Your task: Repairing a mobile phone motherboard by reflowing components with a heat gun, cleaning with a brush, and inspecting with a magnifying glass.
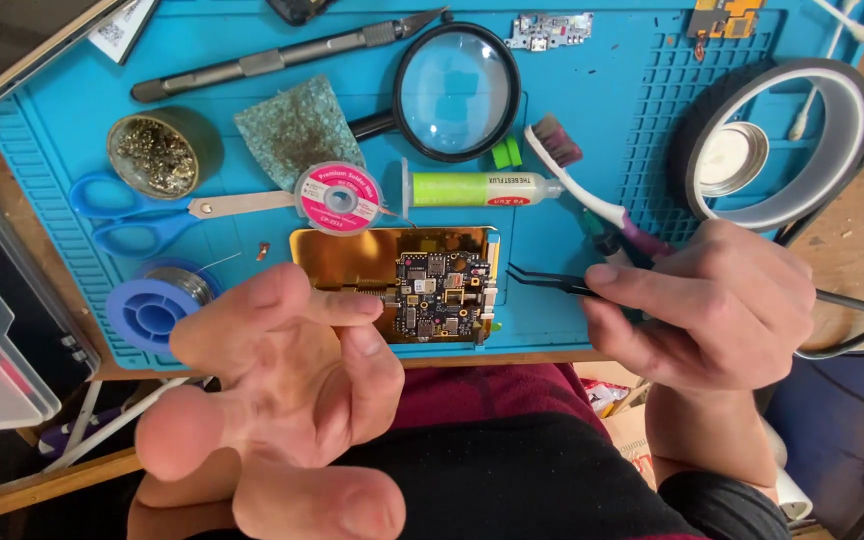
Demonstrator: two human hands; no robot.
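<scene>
A round pink-labelled spool lies on the blue mat, touching the top edge of the gold-framed circuit board, and just right of it a syringe-shaped tube with a green label lies on its side, tip pointing right toward a toothbrush. The board sits at the mat's near edge, between the two hands. The right hand pinches black tweezers, whose tips stop just beside the board's right edge. The left hand is spread and grasps nothing; it hovers close to the camera, blurred, covering the board's lower left corner. Behind the board lie a magnifying glass, a grey craft knife, a patch of green cloth, a tin of brass wool and blue-handled scissors. A blue reel stands left of the board, and a big roll of tape rests at the mat's right end, overlapping the wooden worktop.
</scene>
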